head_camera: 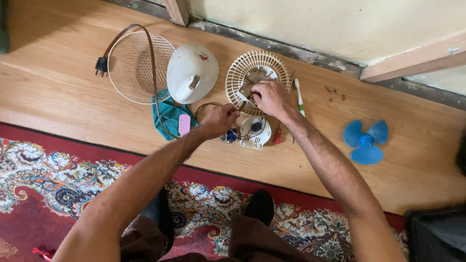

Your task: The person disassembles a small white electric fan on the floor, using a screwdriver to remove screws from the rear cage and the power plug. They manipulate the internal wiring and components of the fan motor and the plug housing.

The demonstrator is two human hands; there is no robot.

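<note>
**A:** So what are the hands doing here?

**B:** The right hand [272,98] is clenched over the cream round plastic rear fan grille [257,80], fingers curled in at the metal plate in its middle. Can't tell if it's pinching a small part, the knuckles hide it. The left hand [221,119] is closed too, gripping something thin just beside the grille's near rim, looks like a tool handle or wire, too small to say which.

**A:** And where's the grille sitting?

**B:** On the wooden floor, up near the wall edge, roughly mid-way along. Just under the hands there's the white fan motor housing [256,131] with a dark blue bit and thin wires beside it.

**A:** Other stuff around?

**B:** A red-handled screwdriver [277,135] and a white and green toothbrush [299,97] lie right of the housing. A few small dark screws [335,93] sit further right, near the wall. The blue three-blade plastic fan propeller [365,141] is well apart, toward the right. To the left: a cream dome-shaped fan cover [192,73], a teal cloth [168,115] with a small pink oblong thing [184,124] on it, then a round wire front guard [138,65] with a brown cord and black plug [101,65] across it. A red patterned rug [48,179] covers the near edge.
</note>
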